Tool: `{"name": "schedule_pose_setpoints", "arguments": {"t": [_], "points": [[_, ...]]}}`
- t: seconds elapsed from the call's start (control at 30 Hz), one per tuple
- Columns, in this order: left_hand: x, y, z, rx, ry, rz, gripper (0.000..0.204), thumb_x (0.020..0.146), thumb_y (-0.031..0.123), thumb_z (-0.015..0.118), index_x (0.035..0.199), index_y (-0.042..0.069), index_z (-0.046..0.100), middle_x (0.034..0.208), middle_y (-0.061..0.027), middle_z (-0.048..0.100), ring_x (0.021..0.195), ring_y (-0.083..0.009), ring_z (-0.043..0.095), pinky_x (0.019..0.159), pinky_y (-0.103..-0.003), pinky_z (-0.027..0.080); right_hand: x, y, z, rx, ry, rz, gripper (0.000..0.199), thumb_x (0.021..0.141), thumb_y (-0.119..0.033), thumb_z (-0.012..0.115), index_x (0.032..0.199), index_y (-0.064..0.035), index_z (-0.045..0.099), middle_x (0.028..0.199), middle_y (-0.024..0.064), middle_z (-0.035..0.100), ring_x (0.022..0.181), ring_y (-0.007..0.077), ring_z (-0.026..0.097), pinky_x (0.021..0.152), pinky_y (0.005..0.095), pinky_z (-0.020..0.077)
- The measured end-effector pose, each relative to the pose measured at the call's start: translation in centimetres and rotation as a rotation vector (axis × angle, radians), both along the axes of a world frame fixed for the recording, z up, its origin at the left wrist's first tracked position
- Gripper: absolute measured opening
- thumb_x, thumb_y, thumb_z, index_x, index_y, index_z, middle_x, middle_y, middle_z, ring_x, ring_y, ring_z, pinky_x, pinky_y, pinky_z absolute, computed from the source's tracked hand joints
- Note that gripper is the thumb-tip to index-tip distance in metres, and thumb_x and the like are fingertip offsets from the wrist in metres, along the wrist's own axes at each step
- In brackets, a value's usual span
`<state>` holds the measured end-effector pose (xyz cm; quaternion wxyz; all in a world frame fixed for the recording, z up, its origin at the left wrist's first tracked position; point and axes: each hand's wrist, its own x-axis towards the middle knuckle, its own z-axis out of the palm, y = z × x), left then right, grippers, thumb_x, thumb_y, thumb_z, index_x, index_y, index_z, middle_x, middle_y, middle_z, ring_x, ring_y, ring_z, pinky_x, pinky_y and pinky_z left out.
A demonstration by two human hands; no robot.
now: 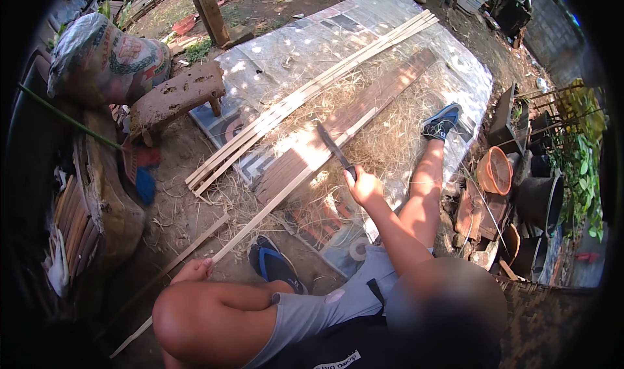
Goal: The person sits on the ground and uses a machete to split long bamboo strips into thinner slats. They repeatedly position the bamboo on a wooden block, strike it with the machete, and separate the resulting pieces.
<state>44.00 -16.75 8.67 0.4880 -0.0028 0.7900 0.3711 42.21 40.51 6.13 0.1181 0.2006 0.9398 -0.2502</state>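
My right hand (pixel 365 185) is closed round the handle of a knife (pixel 336 150). Its long dark blade points up and to the left, across a wooden plank (pixel 278 178). A long pale strip, apparently bamboo (pixel 257 221), runs diagonally along the plank's near edge, and the blade lies over or close to it; contact is hard to make out. Beside my bent left knee, my left hand (pixel 193 271) grips this strip near its lower end. Several similar pale strips (pixel 305 97) lie side by side beyond the plank. Curly shavings (pixel 390 141) are heaped around it.
A printed sheet (pixel 468 76) covers the ground under the plank. A low brown bench (pixel 179 99) and a stuffed sack (pixel 107 60) stand at left. A wooden post (pixel 208 11) rises behind. An orange pot (pixel 495 171), dark pots and plants line the right side.
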Motion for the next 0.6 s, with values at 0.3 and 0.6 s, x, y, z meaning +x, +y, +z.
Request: {"name": "schedule_pose_setpoints", "arguments": {"t": [0.3,0.6], "points": [[-0.4,0.9,1.7,-0.019,-0.045,0.104,0.051,0.111,0.046,0.043,0.079,0.009,0.057,0.063,0.0052,0.045,0.058,-0.0093,0.038,0.055,-0.031,0.034,1.3,0.7,-2.2,0.047,0.103,-0.049,0.053,0.102,-0.061,0.049,0.117,-0.0115,0.060,0.095,0.0208,0.073,0.088,0.0420,0.072,0.077,0.0521,0.0581],[3.3,2.1,6.7,0.067,-0.018,0.550,0.041,0.108,0.043,0.053,0.091,0.006,0.064,0.071,0.0032,0.054,0.061,-0.0066,0.048,0.057,-0.028,0.041,2.5,3.6,-4.9,0.331,0.371,0.129,0.046,0.098,-0.057,0.060,0.113,-0.0132,0.061,0.080,0.0181,0.068,0.069,0.0357,0.072,0.053,0.0454,0.0560]]}}
